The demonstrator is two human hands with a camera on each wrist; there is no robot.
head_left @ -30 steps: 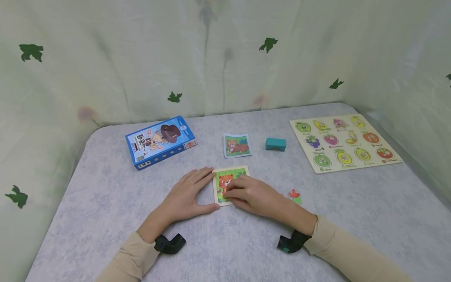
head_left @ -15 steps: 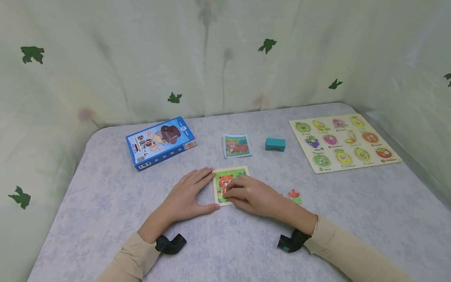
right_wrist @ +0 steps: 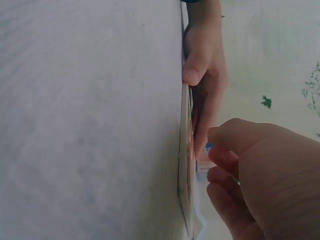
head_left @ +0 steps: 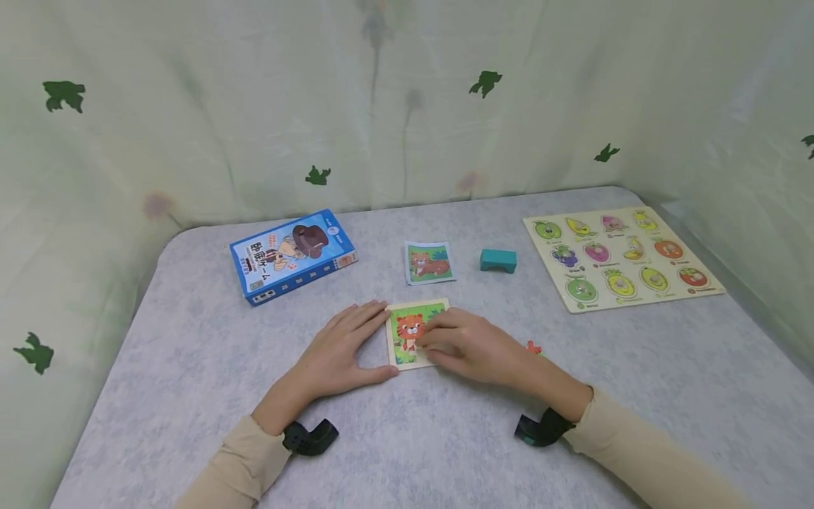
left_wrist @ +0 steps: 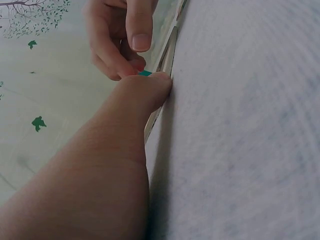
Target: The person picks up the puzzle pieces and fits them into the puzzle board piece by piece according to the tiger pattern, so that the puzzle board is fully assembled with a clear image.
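Observation:
A small wood-framed tiger jigsaw puzzle [head_left: 410, 329] lies flat on the table, showing an orange tiger on green. The left hand [head_left: 340, 353] rests along its left side, index fingertip at the upper corner and thumb at the lower one, fingers straight. Over the puzzle's right part hovers the right hand [head_left: 470, 346], hiding that part in the head view. Its fingers are loosely bent, and in the right wrist view the thumb [right_wrist: 235, 132] stands apart from the fingers with nothing between them. A red and green puzzle piece [head_left: 533, 347] shows partly behind the right forearm.
Behind the puzzle lies a picture card [head_left: 429, 263] with a bear-like animal, beside a teal block [head_left: 498, 260]. A blue game box [head_left: 292, 256] is at the back left. At the right lies a wooden fruit puzzle board [head_left: 623, 258]. A curtain [head_left: 407, 106] hangs behind the table.
The right hand has lifted slightly and shifted right, uncovering more of the tiger and covering more of the loose piece. The left hand has stayed in place.

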